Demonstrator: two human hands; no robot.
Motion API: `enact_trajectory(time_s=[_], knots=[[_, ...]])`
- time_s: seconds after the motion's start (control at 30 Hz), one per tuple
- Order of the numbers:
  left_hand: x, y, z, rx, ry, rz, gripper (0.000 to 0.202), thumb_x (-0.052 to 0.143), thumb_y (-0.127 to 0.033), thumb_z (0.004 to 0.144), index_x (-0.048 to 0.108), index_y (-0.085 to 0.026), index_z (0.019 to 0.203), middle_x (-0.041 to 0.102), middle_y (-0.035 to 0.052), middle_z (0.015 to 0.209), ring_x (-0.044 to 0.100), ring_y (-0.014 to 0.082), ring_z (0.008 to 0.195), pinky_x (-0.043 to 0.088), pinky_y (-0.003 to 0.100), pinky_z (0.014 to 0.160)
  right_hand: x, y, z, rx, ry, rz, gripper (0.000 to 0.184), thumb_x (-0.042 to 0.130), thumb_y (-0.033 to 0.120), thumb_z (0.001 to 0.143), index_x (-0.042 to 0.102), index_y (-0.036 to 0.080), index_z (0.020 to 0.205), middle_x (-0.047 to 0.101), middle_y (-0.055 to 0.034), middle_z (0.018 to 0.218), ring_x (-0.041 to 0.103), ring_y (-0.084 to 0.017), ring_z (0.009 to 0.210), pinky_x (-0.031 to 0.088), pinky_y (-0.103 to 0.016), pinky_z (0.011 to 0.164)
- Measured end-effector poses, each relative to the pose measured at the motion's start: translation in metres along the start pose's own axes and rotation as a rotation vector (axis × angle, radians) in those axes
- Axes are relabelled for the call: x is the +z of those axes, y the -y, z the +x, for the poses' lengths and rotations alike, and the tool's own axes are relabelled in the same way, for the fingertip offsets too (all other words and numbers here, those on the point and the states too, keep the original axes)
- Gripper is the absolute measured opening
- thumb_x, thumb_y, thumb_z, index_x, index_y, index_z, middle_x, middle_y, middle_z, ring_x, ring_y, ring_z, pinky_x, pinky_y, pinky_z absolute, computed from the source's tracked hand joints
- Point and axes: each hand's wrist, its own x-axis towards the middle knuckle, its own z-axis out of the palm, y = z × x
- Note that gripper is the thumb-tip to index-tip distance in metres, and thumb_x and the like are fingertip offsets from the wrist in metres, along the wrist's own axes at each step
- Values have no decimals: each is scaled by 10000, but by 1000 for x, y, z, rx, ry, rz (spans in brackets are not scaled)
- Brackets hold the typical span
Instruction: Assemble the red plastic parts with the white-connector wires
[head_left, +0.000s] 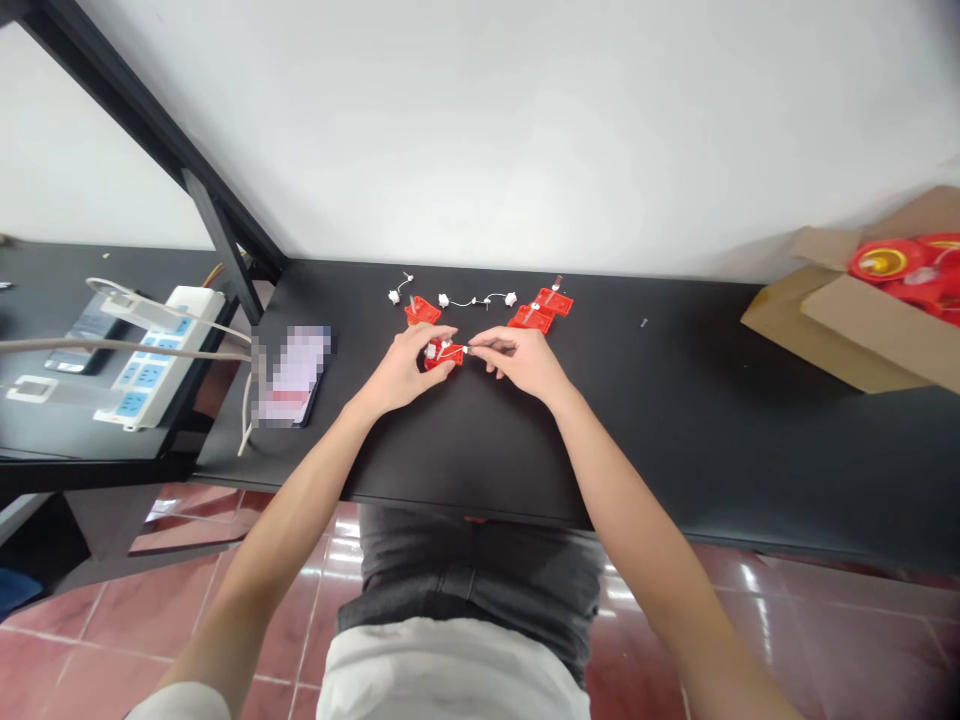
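My left hand (409, 365) is closed around a small red plastic piece (442, 355) on the black table (675, 400). My right hand (517, 358) pinches a small white plug on a thin wire (466, 349) right at that red piece. Behind the hands lie another red piece (422, 310), two more red pieces (541, 310) and several white plugs joined by thin wire (476, 299).
A phone (294, 375) lies on the table to the left. A white power strip (161, 355) with cables sits on a lower shelf at far left. An open cardboard box (847, 320) holding red parts stands at the right. A white wall rises behind.
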Motion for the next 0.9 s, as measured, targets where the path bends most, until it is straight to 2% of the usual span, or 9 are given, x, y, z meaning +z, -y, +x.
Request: enact_trajectory(time_s=[0.13, 0.37, 0.63, 0.77, 0.9], knots=[[4, 0, 0, -4, 50, -6, 424, 647, -313, 925, 614, -205, 1333, 694, 89, 1275, 648, 236, 1161, 450, 422, 1109, 3, 3, -2, -64, 1, -44, 178, 709, 337, 857, 778, 182, 911, 681, -9, 685, 586, -123, 543, 506, -286, 590], [13, 3, 0, 15, 93, -82, 425, 596, -355, 939, 587, -203, 1335, 689, 99, 1301, 663, 242, 1175, 463, 420, 1105, 8, 4, -2, -173, -10, -118, 164, 670, 333, 892, 765, 200, 885, 733, -36, 818, 611, -147, 628, 496, -301, 635], [14, 1, 0, 16, 74, -149, 402, 610, -319, 913, 609, -205, 1298, 717, 83, 1241, 679, 222, 1121, 487, 389, 1076, 4, 5, -3, -212, 29, -169, 167, 644, 315, 903, 765, 208, 863, 742, -50, 882, 609, -163, 688, 482, -314, 657], [17, 2, 1, -13, 56, -212, 370, 595, -400, 943, 633, -193, 1248, 734, 59, 1071, 682, 177, 929, 531, 331, 930, 5, 6, -3, -269, 25, -211, 171, 628, 276, 907, 772, 207, 845, 744, -52, 894, 604, -161, 705, 473, -309, 667], [21, 4, 3, -74, 27, -299, 347, 557, -435, 966, 655, -178, 1178, 687, 17, 863, 620, 133, 742, 517, 284, 795, 7, 6, -4, -310, 27, -244, 167, 625, 248, 908, 771, 208, 837, 736, -51, 901, 585, -154, 694, 462, -310, 669]])
